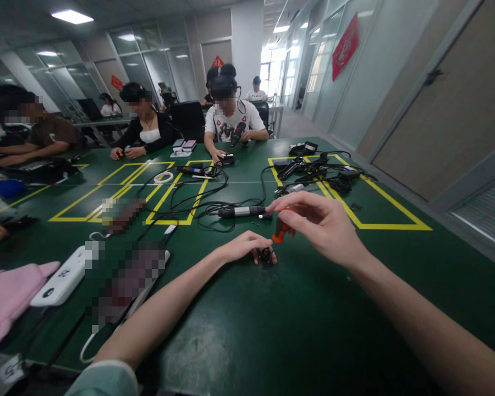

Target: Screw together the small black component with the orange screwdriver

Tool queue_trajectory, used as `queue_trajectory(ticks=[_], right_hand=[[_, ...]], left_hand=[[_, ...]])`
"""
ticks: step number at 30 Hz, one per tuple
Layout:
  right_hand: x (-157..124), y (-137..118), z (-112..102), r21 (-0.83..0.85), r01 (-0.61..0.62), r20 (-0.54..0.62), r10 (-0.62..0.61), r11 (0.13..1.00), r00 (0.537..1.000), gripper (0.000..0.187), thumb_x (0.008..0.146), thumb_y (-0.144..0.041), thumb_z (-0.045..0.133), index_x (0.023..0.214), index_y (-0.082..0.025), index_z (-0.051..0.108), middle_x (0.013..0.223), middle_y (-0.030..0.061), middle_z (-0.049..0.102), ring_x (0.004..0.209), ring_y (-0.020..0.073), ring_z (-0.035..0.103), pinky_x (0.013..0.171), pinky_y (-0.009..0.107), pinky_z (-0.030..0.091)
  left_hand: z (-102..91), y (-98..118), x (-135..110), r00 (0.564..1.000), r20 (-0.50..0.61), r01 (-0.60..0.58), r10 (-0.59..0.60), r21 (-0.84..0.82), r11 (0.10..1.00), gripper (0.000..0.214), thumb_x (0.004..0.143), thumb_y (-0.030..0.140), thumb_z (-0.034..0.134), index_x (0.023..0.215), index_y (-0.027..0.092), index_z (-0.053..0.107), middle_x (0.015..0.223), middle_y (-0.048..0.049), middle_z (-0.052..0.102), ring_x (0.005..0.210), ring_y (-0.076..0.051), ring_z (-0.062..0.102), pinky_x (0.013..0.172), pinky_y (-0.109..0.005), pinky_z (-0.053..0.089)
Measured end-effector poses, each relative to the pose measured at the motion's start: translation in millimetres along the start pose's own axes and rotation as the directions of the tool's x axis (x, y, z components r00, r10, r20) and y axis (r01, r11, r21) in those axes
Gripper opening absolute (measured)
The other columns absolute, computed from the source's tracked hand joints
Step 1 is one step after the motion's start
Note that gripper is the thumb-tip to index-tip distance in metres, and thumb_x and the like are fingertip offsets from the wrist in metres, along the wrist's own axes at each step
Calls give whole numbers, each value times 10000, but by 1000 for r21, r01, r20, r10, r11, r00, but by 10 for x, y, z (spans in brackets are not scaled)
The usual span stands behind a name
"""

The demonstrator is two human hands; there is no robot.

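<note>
My right hand (319, 223) is closed around the handle of a small orange-and-dark screwdriver (279, 235). The screwdriver is tilted, its lower end pointing toward a small black round part (265, 256) on the table. Around that part the fingers of my left hand (247, 247) are wrapped, holding it against the green surface. Whether the screwdriver's tip touches the part is too small to tell. Just beyond my hands lies a black-and-silver cylindrical tool (241, 212) with a cable. A few tiny dark pieces lie near it.
Black cables and tools (301, 168) lie at the back right inside yellow tape lines. A white power strip (66, 275) and a pink cloth (14, 300) are at the left. Across the table a person (235, 118) holds a dark power tool (238, 133). Other people sit farther left.
</note>
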State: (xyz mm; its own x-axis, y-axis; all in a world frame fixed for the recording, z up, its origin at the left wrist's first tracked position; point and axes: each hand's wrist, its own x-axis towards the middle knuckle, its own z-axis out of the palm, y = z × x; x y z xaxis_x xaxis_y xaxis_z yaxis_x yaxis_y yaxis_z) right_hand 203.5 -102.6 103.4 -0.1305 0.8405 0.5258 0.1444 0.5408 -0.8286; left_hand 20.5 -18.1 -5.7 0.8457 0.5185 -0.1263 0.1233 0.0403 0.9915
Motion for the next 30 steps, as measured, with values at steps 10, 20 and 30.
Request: queue_trajectory(ticks=[10, 20, 30], right_hand=[[-5, 20, 10, 96, -85, 103, 75, 992, 992, 284, 1000, -456, 622, 1083, -206, 730, 919, 40, 772, 467, 63, 506, 432, 223, 432], [5, -17, 12, 28, -63, 105, 59, 998, 993, 273, 939, -460, 711, 911, -189, 741, 856, 34, 727, 550, 92, 578, 471, 235, 465], [-18, 19, 7, -38, -21, 31, 22, 999, 999, 229, 960, -385, 693, 1092, -220, 780, 916, 49, 773, 711, 173, 698, 658, 331, 566]], left_hand=[[-10, -42, 23, 1000, -2, -17, 17, 19, 1000, 604, 818, 693, 658, 834, 98, 764, 913, -158, 797, 713, -163, 682, 572, -224, 488], [10, -47, 24, 999, -39, -15, 16, 25, 1000, 555, 833, 651, 653, 813, 105, 751, 892, -148, 798, 691, -159, 678, 563, -226, 490], [-9, -76, 35, 1000, -23, -17, 18, 40, 999, 584, 826, 686, 667, 814, 107, 745, 902, -142, 801, 689, -150, 676, 566, -219, 482]])
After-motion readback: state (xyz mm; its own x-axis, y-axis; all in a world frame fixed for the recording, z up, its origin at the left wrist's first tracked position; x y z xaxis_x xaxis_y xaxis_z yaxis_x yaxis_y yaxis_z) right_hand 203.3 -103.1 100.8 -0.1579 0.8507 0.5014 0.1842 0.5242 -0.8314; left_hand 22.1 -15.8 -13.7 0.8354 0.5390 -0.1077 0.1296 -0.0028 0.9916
